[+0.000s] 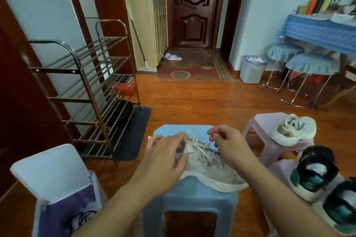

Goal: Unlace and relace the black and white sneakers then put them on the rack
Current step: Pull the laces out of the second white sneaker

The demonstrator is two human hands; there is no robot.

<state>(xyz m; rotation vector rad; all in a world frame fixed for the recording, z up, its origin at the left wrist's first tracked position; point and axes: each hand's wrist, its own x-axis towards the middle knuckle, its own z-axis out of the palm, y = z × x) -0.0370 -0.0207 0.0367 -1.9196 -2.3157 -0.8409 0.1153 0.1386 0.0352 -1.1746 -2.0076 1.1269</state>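
A white and grey sneaker [210, 171] lies on a blue stool [192, 196] in front of me, its white laces [198, 146] loosely crossed. My left hand [165, 154] lies over the front of the shoe and grips it, fingers on top and thumb against its side. My right hand [229, 142] hovers over the laces with curled fingertips pinching a lace. Its mate [294, 129] stands on a pink stool [258, 123] at the right. Two black, white and teal sneakers [316, 173] sit at the far right. The metal shoe rack [86, 92] stands at the left.
An open white bin [57, 175] with a purple liner stands at the lower left. A dark mat [133, 132] lies under the rack. Farther off are a grey waste bin [252, 71], two covered stools [312, 63] and a blue-clothed table [319, 29].
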